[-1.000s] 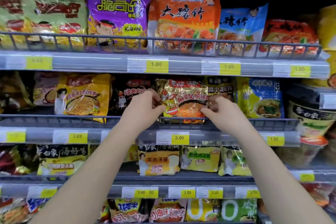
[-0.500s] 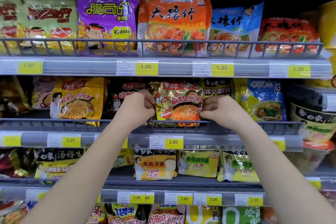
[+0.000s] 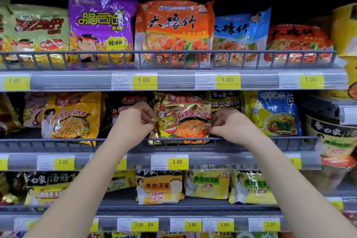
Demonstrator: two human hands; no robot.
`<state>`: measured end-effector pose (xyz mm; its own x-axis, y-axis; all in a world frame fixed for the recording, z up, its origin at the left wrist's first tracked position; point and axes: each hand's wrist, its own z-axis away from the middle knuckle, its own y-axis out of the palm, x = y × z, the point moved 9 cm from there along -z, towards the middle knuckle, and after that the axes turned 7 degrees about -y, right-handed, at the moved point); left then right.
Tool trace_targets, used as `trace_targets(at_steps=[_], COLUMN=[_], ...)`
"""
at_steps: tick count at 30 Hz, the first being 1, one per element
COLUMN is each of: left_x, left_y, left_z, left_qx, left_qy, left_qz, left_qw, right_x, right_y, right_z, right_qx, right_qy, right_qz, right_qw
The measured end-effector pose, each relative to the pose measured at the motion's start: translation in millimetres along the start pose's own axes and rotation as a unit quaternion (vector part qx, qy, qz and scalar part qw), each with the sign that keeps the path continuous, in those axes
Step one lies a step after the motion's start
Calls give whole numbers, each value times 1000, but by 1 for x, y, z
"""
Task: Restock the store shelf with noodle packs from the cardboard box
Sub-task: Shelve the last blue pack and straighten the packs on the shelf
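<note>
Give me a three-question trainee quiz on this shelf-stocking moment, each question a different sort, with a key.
1. True or false: the left hand and the right hand both pinch the gold foil noodle pack by its side edges.
2. The yellow price label directly below that pack reads: A) 1.00 B) 3.00 C) 2.00
3. Fill in: the plastic noodle pack directly above it, on the upper grey shelf, is mainly ____.

Key: 1. True. 2. B. 3. Orange.

Yellow price labels marked 1.00 [image 3: 144, 80] run across the upper centre of the frame, price labels marked 3.00 [image 3: 177, 161] across the middle, and a black-and-yellow bowl container [image 3: 332, 135] stands at the right edge.
</note>
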<state>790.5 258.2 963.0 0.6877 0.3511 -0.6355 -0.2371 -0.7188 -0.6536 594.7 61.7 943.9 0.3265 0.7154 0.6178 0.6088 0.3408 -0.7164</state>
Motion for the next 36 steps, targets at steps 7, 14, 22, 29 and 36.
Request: trace_targets(at_steps=[7,14,22,29,36], left_x=[-3,-7,-3,0,4], left_y=[-3,3,1,-9,-5], left_z=[2,1,-2,1,-2], left_qx=[-27,-24,-34,-62,-42], left_qy=[19,11,-13,-21,-20], left_qz=[-42,-56,-46,-54,-57], left_qw=[999,998,998,996,997], right_x=[1,5,10,3,4], right_y=[0,6,1,-4,0], right_z=[0,1,2,2,7], right_qx=[-5,18,-31,7,32], right_qy=[4,-27,-67,-37,-11], right_qz=[13,33,131,145,186], right_qw=[1000,999,989,989,982])
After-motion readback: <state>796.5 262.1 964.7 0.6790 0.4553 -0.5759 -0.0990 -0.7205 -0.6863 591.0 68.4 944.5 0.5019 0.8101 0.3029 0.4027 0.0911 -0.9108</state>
